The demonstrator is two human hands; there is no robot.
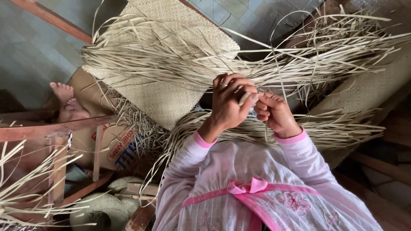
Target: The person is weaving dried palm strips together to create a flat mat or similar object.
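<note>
Both of my hands are raised in front of my pink-and-white dress, among long pale dried leaf strips (180,64) that fan out across the view. My left hand (227,102) curls its fingers and pinches the end of one strip (245,98) between thumb and fingertips. My right hand (276,113) sits right beside it, fingertips almost touching, closed on a thin strip (266,130) that hangs down past the wrist. A second bundle of strips (342,128) lies under my forearms.
A woven mat (167,100) lies beyond my hands, and a rolled one (368,87) sits at the right. Another person's bare feet (65,100) rest on a cardboard box (113,147) at left. A reddish wooden frame (51,128) and a woven hat (100,209) are at lower left.
</note>
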